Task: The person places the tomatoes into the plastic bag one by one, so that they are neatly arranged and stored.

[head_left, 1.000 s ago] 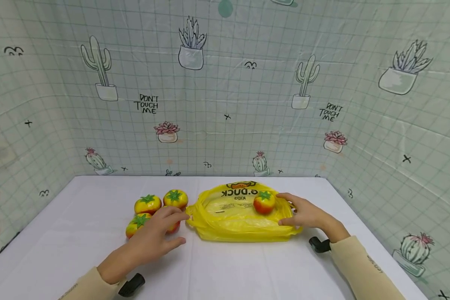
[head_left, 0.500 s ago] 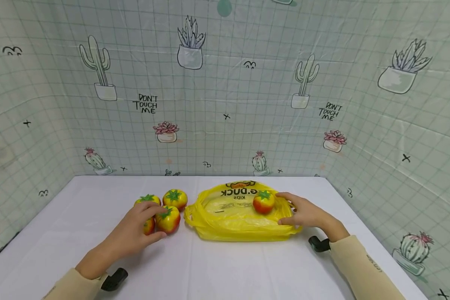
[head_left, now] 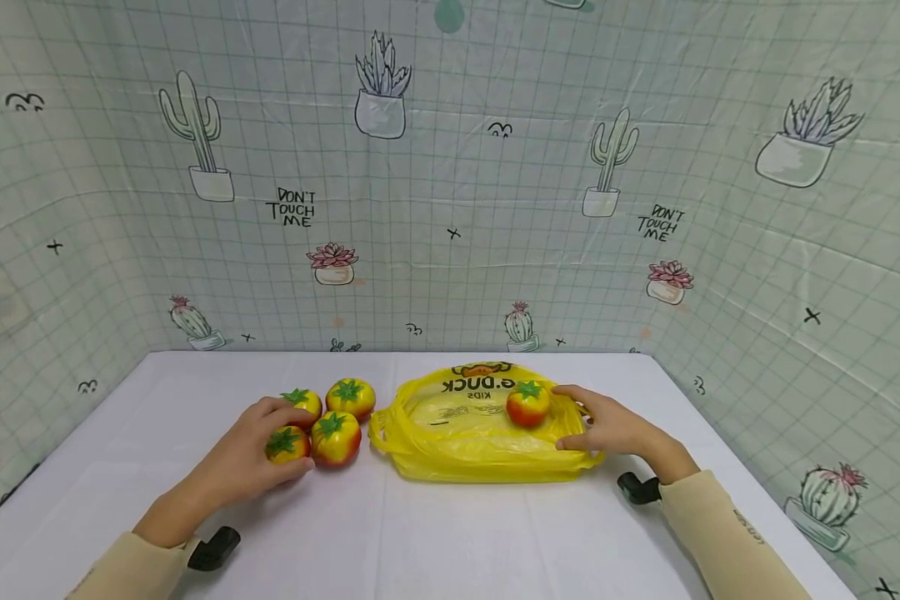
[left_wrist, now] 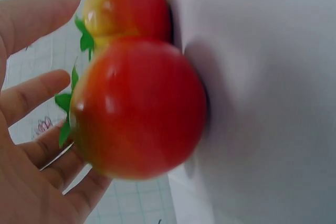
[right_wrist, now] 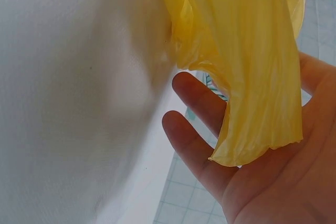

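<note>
My left hand (head_left: 236, 450) reaches round the near-left toy tomato (head_left: 287, 444), red and yellow with a green leafy top. In the left wrist view its thumb and fingers stand apart, spread about that tomato (left_wrist: 139, 108). Three more tomatoes sit close by: one to the right (head_left: 336, 438), one behind it (head_left: 351, 399) and one partly hidden behind my fingers (head_left: 306, 402). My right hand (head_left: 607, 425) is at the right side of a yellow plastic bag (head_left: 457, 458), fingers and thumb spread. The bag's handle (right_wrist: 262, 87) hangs across the palm. Another tomato (head_left: 528, 407) rests within the bag's spread opening.
A white cloth covers the table (head_left: 450, 542). Patterned fabric (head_left: 450, 183) with cactus prints rises at the back and both sides. A black wrist mount sits on each wrist, the left one (head_left: 214, 548) low over the table.
My left hand has moved left and slightly back toward me, away from the bag, passing over the near-right tomato to the near-left one. The right hand and bag have stayed put.
</note>
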### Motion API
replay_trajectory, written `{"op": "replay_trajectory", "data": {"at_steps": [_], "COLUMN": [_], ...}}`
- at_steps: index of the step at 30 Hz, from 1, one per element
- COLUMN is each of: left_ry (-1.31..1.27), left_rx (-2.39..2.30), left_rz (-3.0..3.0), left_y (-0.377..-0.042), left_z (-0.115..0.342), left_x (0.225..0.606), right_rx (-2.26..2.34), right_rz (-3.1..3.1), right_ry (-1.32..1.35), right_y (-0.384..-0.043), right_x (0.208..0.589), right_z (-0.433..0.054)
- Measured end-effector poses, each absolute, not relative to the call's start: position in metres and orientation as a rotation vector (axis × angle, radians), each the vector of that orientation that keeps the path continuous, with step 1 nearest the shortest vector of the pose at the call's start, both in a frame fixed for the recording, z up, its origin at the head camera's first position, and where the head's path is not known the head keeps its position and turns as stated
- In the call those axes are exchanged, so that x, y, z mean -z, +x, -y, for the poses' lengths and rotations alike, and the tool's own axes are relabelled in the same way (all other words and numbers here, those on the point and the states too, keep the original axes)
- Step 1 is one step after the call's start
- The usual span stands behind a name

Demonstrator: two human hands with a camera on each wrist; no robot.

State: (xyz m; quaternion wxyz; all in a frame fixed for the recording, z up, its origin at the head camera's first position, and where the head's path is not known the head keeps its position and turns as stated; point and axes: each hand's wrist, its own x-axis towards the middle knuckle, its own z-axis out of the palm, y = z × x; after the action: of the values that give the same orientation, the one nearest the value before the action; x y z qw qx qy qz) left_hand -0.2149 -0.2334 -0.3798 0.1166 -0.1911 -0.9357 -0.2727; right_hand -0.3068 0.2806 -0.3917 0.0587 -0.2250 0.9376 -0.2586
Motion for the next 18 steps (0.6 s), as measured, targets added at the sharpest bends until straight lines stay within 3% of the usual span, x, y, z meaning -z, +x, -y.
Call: {"op": "replay_trajectory", "data": {"at_steps": [18], "left_ry": [-0.52], "left_rx": [0.882], "left_rz": [2.869], "left_y": [-0.218], "left_z": [0.255], "left_x": [0.381], "right_rx": [0.799], "right_rz": [-2.833], "right_ry": [-0.674], "right_y": [-0.305], "right_x": [0.391], "right_z": [-0.279]}}
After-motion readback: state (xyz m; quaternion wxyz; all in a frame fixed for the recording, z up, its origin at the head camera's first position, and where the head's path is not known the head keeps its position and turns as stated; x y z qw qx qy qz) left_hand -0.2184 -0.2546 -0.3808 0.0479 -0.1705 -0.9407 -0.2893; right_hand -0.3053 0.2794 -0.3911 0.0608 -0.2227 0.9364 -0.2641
